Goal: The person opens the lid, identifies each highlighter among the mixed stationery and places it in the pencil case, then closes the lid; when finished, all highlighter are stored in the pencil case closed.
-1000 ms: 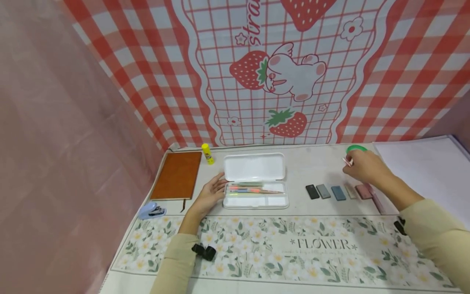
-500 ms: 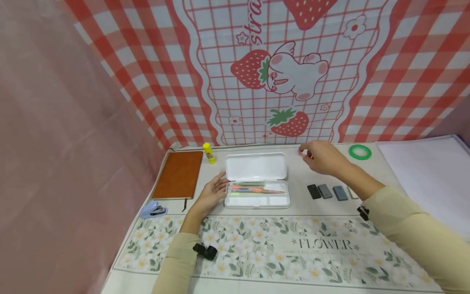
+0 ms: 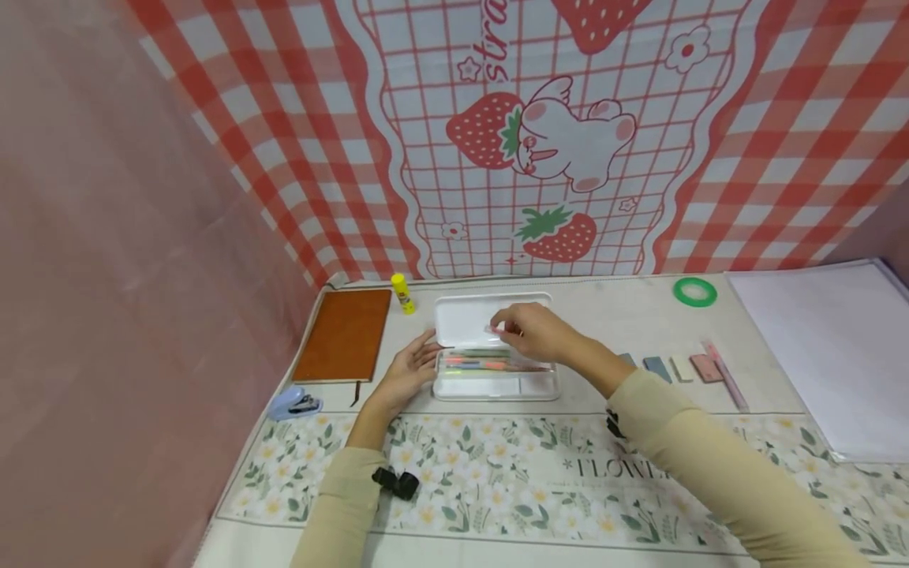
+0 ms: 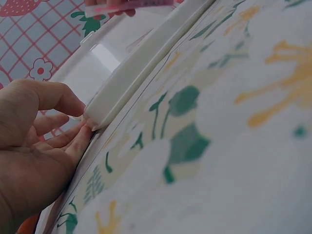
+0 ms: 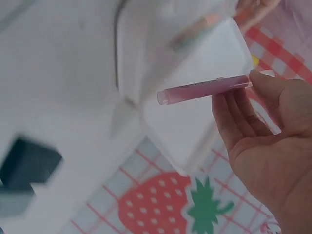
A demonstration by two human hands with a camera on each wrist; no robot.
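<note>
A white pencil case (image 3: pixel 497 389) lies open on the table, with several pens and pencils (image 3: pixel 476 364) in its tray. My left hand (image 3: pixel 406 377) rests beside it, fingertips touching its left end; the left wrist view shows them at the case's corner (image 4: pixel 97 114). Above the raised lid (image 3: pixel 458 319), my right hand (image 3: pixel 536 330) pinches a slim pink translucent pen (image 5: pixel 204 91) between thumb and fingers. In the right wrist view the pen points out sideways over the case, apart from it.
Left are a brown notebook (image 3: pixel 344 335), a yellow glue stick (image 3: pixel 402 294) and a blue stapler (image 3: pixel 294 403). Right are small eraser-like blocks (image 3: pixel 706 368), partly behind the right arm, another pink pen (image 3: pixel 726 377), green tape (image 3: pixel 694 292) and a white board (image 3: pixel 824 347).
My right hand has moved left from near the green tape to above the pencil case lid, carrying the pink pen. The left hand has stayed at the case.
</note>
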